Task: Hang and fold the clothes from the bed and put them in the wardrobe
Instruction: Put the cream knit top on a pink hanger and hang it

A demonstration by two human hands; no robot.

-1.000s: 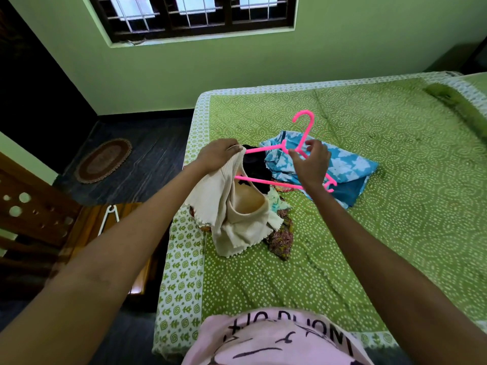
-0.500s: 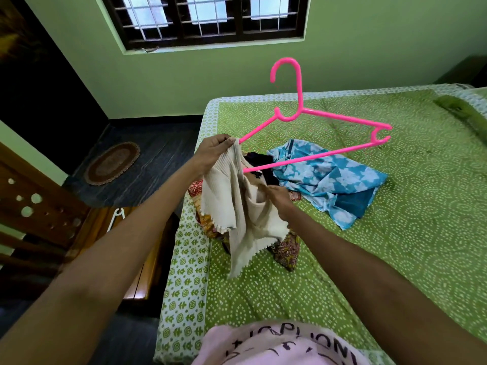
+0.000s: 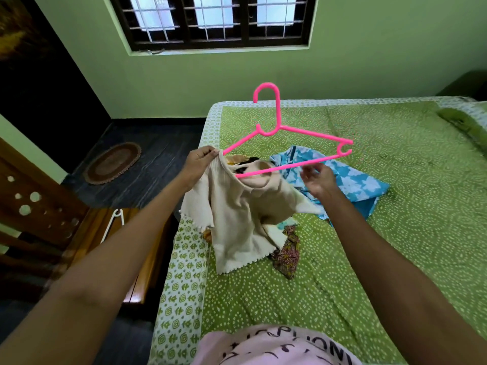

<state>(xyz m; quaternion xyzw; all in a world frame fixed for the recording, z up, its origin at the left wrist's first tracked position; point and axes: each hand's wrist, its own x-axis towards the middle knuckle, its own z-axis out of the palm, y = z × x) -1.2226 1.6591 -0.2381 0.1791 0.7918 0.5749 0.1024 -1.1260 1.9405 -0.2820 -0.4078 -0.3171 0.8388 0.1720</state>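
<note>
Pink hanger [image 3: 287, 151] is halfway into the cream top [image 3: 237, 219], up over the bed [image 3: 395, 233]. Left hand [image 3: 197, 164] pinches the shoulder, fingers clamped on it. Right hand [image 3: 320, 180] sits just under the bar, fingers loose and apart. Best bet, I think: stretch the neck and feed the other arm through.

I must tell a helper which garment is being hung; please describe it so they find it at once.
Look at the green bed, near its left edge. The cream top hangs from the pink hanger; the left hand pinches its shoulder. Unlike the blue garment, it is plain.
</note>
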